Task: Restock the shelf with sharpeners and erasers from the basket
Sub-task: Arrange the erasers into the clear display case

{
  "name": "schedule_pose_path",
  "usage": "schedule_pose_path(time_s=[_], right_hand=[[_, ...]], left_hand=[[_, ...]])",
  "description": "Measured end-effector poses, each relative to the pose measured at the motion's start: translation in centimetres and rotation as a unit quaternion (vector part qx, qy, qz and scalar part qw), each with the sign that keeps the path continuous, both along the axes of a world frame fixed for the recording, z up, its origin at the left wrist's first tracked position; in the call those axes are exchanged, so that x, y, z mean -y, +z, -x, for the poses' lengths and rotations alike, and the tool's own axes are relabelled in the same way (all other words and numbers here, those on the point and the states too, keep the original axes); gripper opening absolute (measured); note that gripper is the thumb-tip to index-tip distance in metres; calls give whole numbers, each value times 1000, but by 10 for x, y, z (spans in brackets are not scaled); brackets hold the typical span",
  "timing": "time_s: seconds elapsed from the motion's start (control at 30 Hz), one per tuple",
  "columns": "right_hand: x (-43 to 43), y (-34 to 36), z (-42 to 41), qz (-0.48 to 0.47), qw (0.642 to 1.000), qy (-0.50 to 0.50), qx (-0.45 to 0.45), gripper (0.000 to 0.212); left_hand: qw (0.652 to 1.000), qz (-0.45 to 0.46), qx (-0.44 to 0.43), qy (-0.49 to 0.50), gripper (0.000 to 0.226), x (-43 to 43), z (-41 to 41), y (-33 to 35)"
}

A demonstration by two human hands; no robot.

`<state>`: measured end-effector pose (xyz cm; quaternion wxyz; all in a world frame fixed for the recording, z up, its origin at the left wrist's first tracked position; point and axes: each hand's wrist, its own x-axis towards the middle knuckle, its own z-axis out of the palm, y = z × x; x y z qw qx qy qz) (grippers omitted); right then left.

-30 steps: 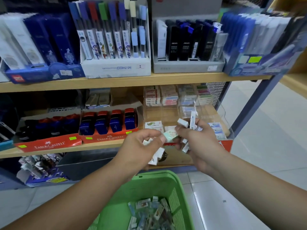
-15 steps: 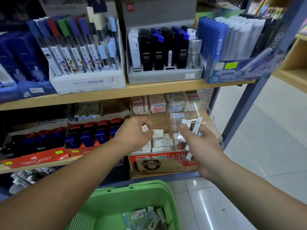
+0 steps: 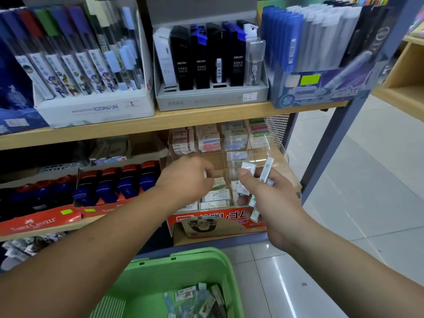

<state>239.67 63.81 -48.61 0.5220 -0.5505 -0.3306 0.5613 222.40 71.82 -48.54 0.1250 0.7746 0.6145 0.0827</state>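
While the basket [image 3: 174, 254] sits at bottom centre with a loose heap of small packets [image 3: 197, 299] in it, the work is at the lower shelf [image 3: 23, 235], mid-frame. A clear divided tray [image 3: 278, 144] stands there, back cells stacked full, front cells partly filled. The left hand [image 3: 185, 177] reaches into a middle cell, knuckles up, fingers curled downward. Its back hides the fingertips, so I cannot tell whether it pinches an eraser or has none. Just right of it, near but not touching, the right hand [image 3: 270, 198] grasps a clutch of wrapped erasers [image 3: 267, 167], some poking up past the thumb, some hanging below the palm.

What the next move turns on: the shelved erasers [image 3: 218, 195] lie flat, long sides running left to right across the frame, whereas those in the right hand stand mostly on end. Each would likely need a quarter turn before it drops in square. The open cells lie directly under and beyond the left hand's fingers, so that hand is the nearer and looks the natural one to place while the right feeds it. What look like sharpeners [image 3: 128, 183] sit in a red box at centre left, well apart from both hands.
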Motion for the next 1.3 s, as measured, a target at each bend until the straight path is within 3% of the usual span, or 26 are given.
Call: schedule_pose_path(time_s=[0.03,0.1,0.2,0.4,0.53,0.7,0.9,0.97,1.07,1.13,1.3], right_hand=[[0,0,1,3,1000,9,1,10],[1,-1,2,14,1000,25,2,10],[2,0,9,38,998,54,-8,11],[4,6,28,58,992,100,-53,30],[4,11,31,57,991,105,-64,29],[7,8,36,32,993,115,6,33],[0,6,37,44,997,68,-7,26],[-3,5,37,36,998,52,16,25],[-7,2,43,20,996,48,66,25],[-9,1,51,9,994,68,88,25],[-14,3,74,-18,987,104,118,22]], left_hand=[[1000,-2,25,-2,9,2,-1,1],[982,34,183,15,16,8,-1,6],[899,145,409,66,26,25,1,10],[827,183,519,116,32,46,11,0],[786,201,571,127,31,49,14,2],[823,167,530,114,24,47,17,-6],[839,96,512,158,14,37,38,1],[865,51,470,167,16,38,52,8],[907,34,402,120,24,41,74,13],[927,53,365,63,14,44,80,12],[954,57,290,-52,15,43,83,8]])
